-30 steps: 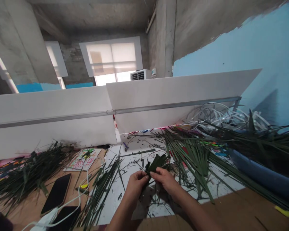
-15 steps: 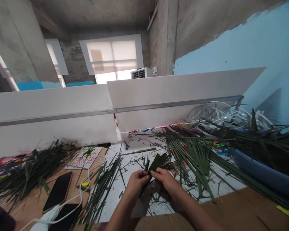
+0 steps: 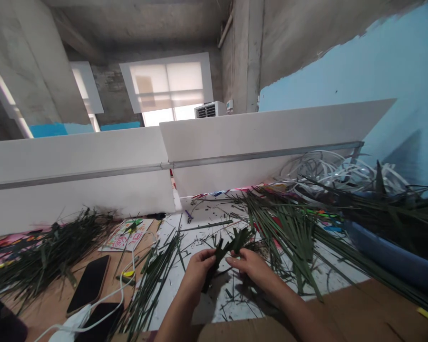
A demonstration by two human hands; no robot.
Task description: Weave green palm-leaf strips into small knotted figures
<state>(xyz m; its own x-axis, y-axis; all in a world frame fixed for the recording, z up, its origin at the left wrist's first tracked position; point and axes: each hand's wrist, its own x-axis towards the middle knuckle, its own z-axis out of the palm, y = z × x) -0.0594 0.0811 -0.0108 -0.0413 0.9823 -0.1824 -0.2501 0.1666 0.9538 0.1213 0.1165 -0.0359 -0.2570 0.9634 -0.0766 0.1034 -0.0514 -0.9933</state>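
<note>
My left hand [image 3: 200,267] pinches a dark green leaf piece [image 3: 217,254] between thumb and fingers, low over the white board. A flat dark strip of it hangs below the fingers. To its right, my right hand [image 3: 251,265] has its fingertips closed at the base of the leaf's fanned strips [image 3: 241,239], which spread up and away from me. The two hands are a short distance apart. Where the strips cross is too dark to make out. Beneath them, the white board [image 3: 219,311] is littered with short leaf clippings.
Long leaf strips [image 3: 157,275] lie to the left, fan-shaped leaves [image 3: 296,237] to the right. Further left are two phones, one a black phone [image 3: 90,283], a white cable [image 3: 121,280] and a leaf heap [image 3: 57,247]. A blue tub [image 3: 388,256] stands right; white panels [image 3: 271,135] rise behind.
My hands have moved apart from nearly touching. The leaf between them has turned, and its fanned strips and hanging strip show more plainly. The view has shifted slightly.
</note>
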